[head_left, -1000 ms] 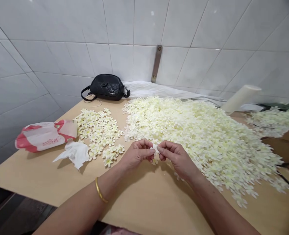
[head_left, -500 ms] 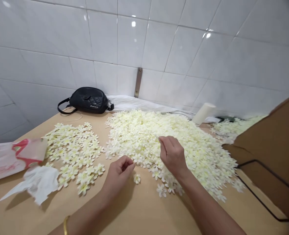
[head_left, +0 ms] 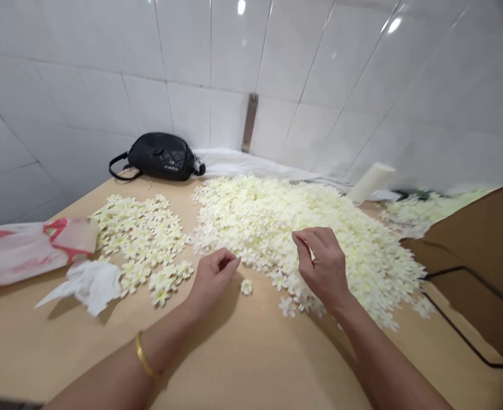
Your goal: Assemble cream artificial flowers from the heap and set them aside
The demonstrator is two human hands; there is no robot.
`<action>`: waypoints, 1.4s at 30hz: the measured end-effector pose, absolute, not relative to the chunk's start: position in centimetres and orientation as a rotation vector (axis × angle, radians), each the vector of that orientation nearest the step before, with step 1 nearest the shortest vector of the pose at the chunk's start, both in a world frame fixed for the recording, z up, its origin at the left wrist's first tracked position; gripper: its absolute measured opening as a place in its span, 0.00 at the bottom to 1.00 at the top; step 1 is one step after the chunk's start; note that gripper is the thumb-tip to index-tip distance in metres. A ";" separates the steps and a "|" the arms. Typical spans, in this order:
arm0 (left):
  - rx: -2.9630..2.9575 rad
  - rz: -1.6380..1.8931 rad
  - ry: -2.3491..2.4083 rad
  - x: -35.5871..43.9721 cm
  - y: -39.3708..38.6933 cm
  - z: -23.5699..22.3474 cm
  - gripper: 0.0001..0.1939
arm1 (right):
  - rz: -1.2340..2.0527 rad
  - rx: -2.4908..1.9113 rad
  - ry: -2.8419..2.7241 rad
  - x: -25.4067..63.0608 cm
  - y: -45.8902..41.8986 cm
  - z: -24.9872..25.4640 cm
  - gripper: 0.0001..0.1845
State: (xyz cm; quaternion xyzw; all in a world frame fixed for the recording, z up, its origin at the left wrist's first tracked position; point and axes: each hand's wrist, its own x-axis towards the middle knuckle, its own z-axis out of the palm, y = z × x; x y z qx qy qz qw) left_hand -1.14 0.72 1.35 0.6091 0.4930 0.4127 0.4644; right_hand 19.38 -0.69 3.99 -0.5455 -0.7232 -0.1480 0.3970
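Note:
Cream-white fabric flowers lie in a large heap [head_left: 306,245] on the tan table top [head_left: 251,364], and a smaller single-layer spread of them [head_left: 143,242] sits to its left. My left hand [head_left: 214,277] rests near the heap's front edge with its fingers curled together, a gold bangle [head_left: 144,356] on the wrist. A lone flower [head_left: 246,287] lies on the bare table just right of that hand. My right hand [head_left: 323,262] hovers over the heap, thumb and forefinger close, with nothing visible between them.
A black quilted bag [head_left: 160,156] and white cloth [head_left: 238,162] lie along the tiled wall. To the left are a red-and-white plastic bag [head_left: 33,253] and crumpled tissue [head_left: 93,286]. A cream roll [head_left: 373,182], more flowers [head_left: 435,208] and brown cardboard [head_left: 473,262] stand at right.
My hands, together over a small white piece one second ago, have moved apart. A lone flower now lies between them. The view has swung, bringing brown cardboard in at right.

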 end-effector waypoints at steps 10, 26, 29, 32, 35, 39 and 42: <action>1.526 1.082 1.175 -1.5 1.3 1.0 0.09 | 0.177 -1.427 -2.349 13.8 -3.2 1.0 0.07; 1.055 0.784 0.773 -1.3 1.2 1.2 0.13 | 1.369 -1.217 -1.337 13.5 -1.1 2.6 0.11; 1.047 0.796 0.844 -1.1 1.2 1.1 0.13 | 1.409 -1.208 -1.222 13.7 -0.9 2.1 0.11; 1.154 0.902 0.996 -0.9 1.1 1.4 0.12 | 1.090 -1.361 -1.308 13.7 -0.9 2.0 0.10; 1.176 0.795 0.953 -0.9 0.9 1.8 0.17 | 0.545 -1.442 -1.513 13.6 -1.2 1.8 0.07; 0.991 0.764 0.810 -0.8 0.8 1.7 0.16 | -0.024 -1.264 -1.925 13.4 -1.7 1.1 0.08; 0.878 0.836 0.730 -1.0 1.0 1.2 0.11 | -0.171 -1.116 -2.124 13.2 -1.9 0.7 0.13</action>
